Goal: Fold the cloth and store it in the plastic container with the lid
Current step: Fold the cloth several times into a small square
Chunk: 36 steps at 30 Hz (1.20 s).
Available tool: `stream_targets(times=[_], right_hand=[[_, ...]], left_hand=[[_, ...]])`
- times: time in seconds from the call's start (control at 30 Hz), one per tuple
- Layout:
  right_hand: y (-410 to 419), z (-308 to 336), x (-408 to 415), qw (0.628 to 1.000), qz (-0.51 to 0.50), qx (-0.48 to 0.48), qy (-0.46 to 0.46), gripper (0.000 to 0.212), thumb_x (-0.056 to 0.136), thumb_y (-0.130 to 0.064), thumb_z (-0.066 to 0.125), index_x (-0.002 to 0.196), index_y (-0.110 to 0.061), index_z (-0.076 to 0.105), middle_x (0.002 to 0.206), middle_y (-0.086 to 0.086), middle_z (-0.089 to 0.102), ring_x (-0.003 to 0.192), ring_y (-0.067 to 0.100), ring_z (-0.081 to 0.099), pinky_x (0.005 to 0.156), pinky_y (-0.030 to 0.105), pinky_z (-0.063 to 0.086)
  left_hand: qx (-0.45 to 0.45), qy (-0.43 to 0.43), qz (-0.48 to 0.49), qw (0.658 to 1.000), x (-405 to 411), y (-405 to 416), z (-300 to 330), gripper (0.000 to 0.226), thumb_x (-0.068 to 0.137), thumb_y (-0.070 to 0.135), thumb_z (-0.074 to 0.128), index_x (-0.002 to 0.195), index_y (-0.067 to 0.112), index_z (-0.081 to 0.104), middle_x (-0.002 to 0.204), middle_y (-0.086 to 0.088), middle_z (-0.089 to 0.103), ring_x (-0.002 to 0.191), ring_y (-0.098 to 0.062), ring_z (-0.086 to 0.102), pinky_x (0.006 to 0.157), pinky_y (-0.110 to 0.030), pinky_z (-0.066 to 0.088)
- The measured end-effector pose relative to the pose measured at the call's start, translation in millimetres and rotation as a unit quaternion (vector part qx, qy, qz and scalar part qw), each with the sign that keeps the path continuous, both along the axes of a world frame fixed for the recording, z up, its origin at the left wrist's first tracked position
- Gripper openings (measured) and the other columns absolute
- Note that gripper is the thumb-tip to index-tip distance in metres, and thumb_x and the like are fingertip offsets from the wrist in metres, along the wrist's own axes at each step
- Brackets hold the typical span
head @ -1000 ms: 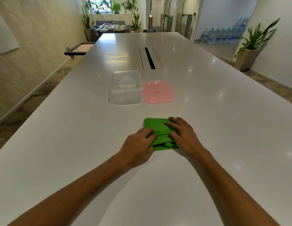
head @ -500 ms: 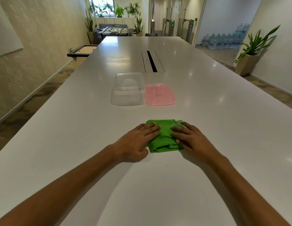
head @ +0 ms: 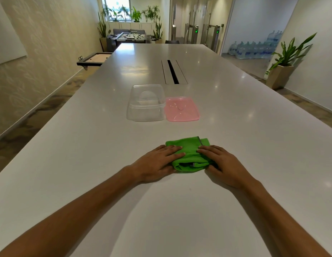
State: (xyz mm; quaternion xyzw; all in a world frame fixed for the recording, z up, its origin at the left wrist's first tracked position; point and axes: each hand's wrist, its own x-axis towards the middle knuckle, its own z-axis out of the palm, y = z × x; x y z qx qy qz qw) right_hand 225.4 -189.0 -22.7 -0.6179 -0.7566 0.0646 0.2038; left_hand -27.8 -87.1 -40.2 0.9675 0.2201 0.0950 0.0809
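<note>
A green cloth (head: 189, 156) lies folded into a small thick bundle on the white table (head: 87, 164). My left hand (head: 157, 160) rests flat on its left side, fingers spread over the fabric. Flat on the cloth's right side is my right hand (head: 221, 162). Neither hand has closed around the fabric. Beyond the cloth stands a clear plastic container (head: 145, 102) with nothing in it. Its pink lid (head: 182, 108) lies flat on the table, touching the container's right side.
A dark cable slot (head: 172, 71) runs along the table's middle behind the container. The table's left edge drops to the floor by a beige wall. A potted plant (head: 284, 67) and water bottles (head: 254, 49) stand off to the right.
Both hands went from curled, gripping the cloth, to lying flat on it with fingers stretched out. The cloth now lies flatter, and the view tilted a little downward.
</note>
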Motion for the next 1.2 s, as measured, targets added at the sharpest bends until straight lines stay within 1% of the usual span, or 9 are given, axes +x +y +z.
stream_targets(times=[0.27,0.4,0.57,0.87,0.93,1.03,1.1,1.13,1.2], right_hand=[[0,5,0,0.983,0.001,0.069,0.17,0.033,0.082,0.0,0.055,0.109,-0.015,0.069,0.106,0.0,0.069,0.104,0.021,0.061,0.092,0.037,0.046],[6,21,-8,0.945,-0.005,0.017,0.326,0.033,0.077,-0.01,0.052,0.088,-0.034,0.072,0.086,-0.01,0.073,0.085,0.006,0.066,0.078,0.02,0.05],[19,46,-15,0.883,-0.015,-0.016,0.469,0.018,0.073,-0.014,0.058,0.076,-0.017,0.075,0.068,-0.002,0.071,0.068,0.013,0.064,0.061,0.02,0.05],[42,26,-26,0.872,-0.136,-0.132,0.451,0.015,0.085,-0.017,0.062,0.081,-0.012,0.076,0.081,0.015,0.075,0.084,0.034,0.071,0.082,0.047,0.055],[44,16,-30,0.875,-0.154,-0.148,0.435,0.013,0.084,-0.019,0.063,0.081,-0.014,0.075,0.082,0.014,0.075,0.085,0.033,0.07,0.083,0.046,0.055],[45,3,-34,0.904,-0.185,-0.12,0.366,0.011,0.083,-0.029,0.063,0.077,-0.025,0.071,0.082,0.0,0.073,0.083,0.019,0.069,0.071,0.032,0.053],[45,1,-36,0.927,-0.201,-0.092,0.304,0.013,0.087,-0.034,0.057,0.08,-0.029,0.067,0.085,-0.006,0.071,0.082,0.013,0.065,0.066,0.028,0.045],[44,2,-37,0.937,-0.211,-0.078,0.269,0.014,0.09,-0.035,0.054,0.085,-0.03,0.066,0.087,-0.005,0.07,0.081,0.014,0.063,0.067,0.029,0.042],[42,5,-40,0.959,-0.223,-0.033,0.17,0.021,0.094,-0.034,0.047,0.098,-0.025,0.065,0.098,0.0,0.069,0.083,0.019,0.059,0.072,0.031,0.038]], left_hand=[[-0.194,-0.229,0.03,0.953,1,-13,7,0.032,0.095,0.028,0.047,0.126,0.031,0.056,0.125,0.01,0.06,0.118,-0.01,0.052,0.098,-0.033,0.043],[-0.341,-0.355,0.059,0.869,6,-22,25,0.023,0.093,0.024,0.051,0.104,0.032,0.069,0.094,0.01,0.071,0.089,-0.007,0.064,0.077,-0.023,0.048],[-0.462,-0.458,0.139,0.747,14,-27,38,0.026,0.096,0.025,0.049,0.09,0.023,0.074,0.087,0.006,0.075,0.085,-0.008,0.069,0.069,-0.02,0.053],[-0.609,-0.434,0.298,0.593,13,-36,27,0.031,0.094,0.039,0.048,0.098,0.019,0.072,0.094,-0.006,0.076,0.088,-0.023,0.072,0.077,-0.036,0.057],[-0.611,-0.408,0.319,0.599,8,-36,23,0.03,0.093,0.038,0.051,0.099,0.017,0.071,0.088,-0.004,0.076,0.082,-0.021,0.072,0.074,-0.037,0.058],[-0.572,-0.342,0.347,0.659,-2,-34,19,0.026,0.091,0.036,0.054,0.087,0.013,0.064,0.06,0.002,0.064,0.05,-0.013,0.061,0.056,-0.03,0.051],[-0.531,-0.337,0.366,0.686,-4,-31,19,0.028,0.09,0.038,0.055,0.083,0.013,0.063,0.064,-0.003,0.056,0.046,-0.016,0.052,0.051,-0.03,0.044],[-0.489,-0.342,0.374,0.71,-5,-30,19,0.028,0.088,0.041,0.055,0.087,0.014,0.065,0.07,-0.004,0.058,0.05,-0.018,0.054,0.051,-0.031,0.046],[-0.303,-0.287,0.384,0.824,-9,-29,19,0.037,0.089,0.047,0.052,0.112,0.02,0.064,0.097,-0.001,0.067,0.074,-0.02,0.064,0.07,-0.035,0.053]])
